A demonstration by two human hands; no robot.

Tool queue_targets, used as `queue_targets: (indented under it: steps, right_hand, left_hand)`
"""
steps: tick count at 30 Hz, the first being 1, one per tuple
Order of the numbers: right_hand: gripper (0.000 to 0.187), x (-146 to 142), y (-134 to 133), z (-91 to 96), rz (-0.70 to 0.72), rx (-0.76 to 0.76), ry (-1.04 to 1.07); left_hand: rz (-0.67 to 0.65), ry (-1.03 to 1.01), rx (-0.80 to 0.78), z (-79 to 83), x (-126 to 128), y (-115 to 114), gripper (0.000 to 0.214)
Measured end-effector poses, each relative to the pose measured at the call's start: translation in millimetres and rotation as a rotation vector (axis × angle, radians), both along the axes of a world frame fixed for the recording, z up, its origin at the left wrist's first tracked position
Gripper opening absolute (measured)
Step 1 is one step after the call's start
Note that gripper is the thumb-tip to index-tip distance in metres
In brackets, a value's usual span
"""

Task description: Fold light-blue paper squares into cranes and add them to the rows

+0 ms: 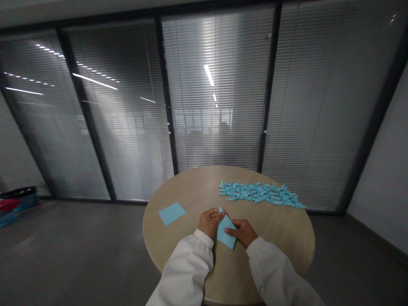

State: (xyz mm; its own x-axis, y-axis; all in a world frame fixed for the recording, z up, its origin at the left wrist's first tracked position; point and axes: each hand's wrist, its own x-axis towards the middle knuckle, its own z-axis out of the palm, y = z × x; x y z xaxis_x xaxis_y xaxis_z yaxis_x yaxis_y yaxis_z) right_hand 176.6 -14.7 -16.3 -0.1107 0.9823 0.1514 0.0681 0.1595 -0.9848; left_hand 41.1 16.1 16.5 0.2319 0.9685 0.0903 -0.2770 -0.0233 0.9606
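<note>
While my left grip [209,222] pinches the upper part of the folded paper [225,239] between thumb and fingers, my right grip [245,231] holds it from the other side, thumb lying flat across its face. Both are closed on this one blue piece, which is in front of me over the near half of the round desk [188,182]. Its top narrows to a point that sticks up beyond my left fingers, and its broader lower end reaches down between my wrists. I cannot tell whether its underside touches the wood.

To the left, well apart from my left grip, a flat blue sheet [172,213] lies on the desk, turned at a slant. Beyond my right grip, toward the far right edge, many folded pieces [259,193] of the same blue sit packed in a long band, their pointed tips jutting out at all angles. White sleeves [191,259] cover my forearms down to the wrists. Behind the desk stand dark-framed panels with blinds [219,148], and at far left some bags [19,202] rest on the grey floor [83,250].
</note>
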Motion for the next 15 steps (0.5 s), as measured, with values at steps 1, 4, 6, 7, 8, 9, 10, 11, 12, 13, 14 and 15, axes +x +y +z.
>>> queue_targets:
  steps: [1, 4, 6, 7, 8, 9, 10, 11, 12, 13, 14, 15]
  right_hand:
    - [0.034, 0.1, 0.4, -0.2, 0.002, 0.000, -0.006]
    - [0.035, 0.3, 1.4, -1.9, 0.015, -0.009, -0.026]
    - [0.036, 0.5, 1.7, -3.6, 0.024, -0.007, -0.049]
    - [0.037, 0.8, 1.9, -4.4, 0.028, -0.007, -0.063]
    - [0.037, 1.1, 2.0, -5.2, 0.035, -0.005, -0.072]
    - [0.036, 1.4, 2.2, -5.8, 0.041, -0.003, -0.074]
    - [0.036, 1.7, 2.3, -6.2, 0.048, -0.002, -0.071]
    - [0.036, 2.0, 2.3, -6.4, 0.056, -0.001, -0.065]
    - [0.036, 2.2, 2.2, -6.3, 0.062, 0.001, -0.060]
    - [0.036, 2.3, 2.0, -5.9, 0.062, 0.003, -0.059]
    - [0.036, 2.3, 1.7, -5.3, 0.061, 0.002, -0.061]
    - [0.036, 2.2, 1.3, -4.4, 0.059, -0.001, -0.066]
  left_hand:
    - [0.002, -0.003, 0.004, 0.6, -0.1, -0.7, 0.032]
    - [0.009, -0.006, 0.008, 2.2, -0.1, -2.2, 0.031]
    - [0.006, -0.024, 0.011, 1.9, 0.1, -1.7, 0.029]
    - [0.005, -0.041, 0.013, 1.0, 0.2, -1.0, 0.028]
    - [0.003, -0.061, 0.013, -0.2, 0.3, 0.1, 0.027]
    - [0.000, -0.078, 0.011, -1.7, 0.3, 1.4, 0.027]
    - [0.001, -0.087, 0.008, -3.4, 0.3, 2.8, 0.027]
    - [0.004, -0.086, 0.004, -4.9, 0.3, 4.0, 0.026]
    - [0.008, -0.082, 0.001, -6.3, 0.1, 5.1, 0.026]
    - [0.013, -0.074, -0.001, -7.2, -0.1, 5.9, 0.026]
    - [0.015, -0.062, 0.001, -7.8, -0.4, 6.3, 0.026]
    - [0.020, -0.051, 0.005, -7.9, -0.8, 6.4, 0.025]
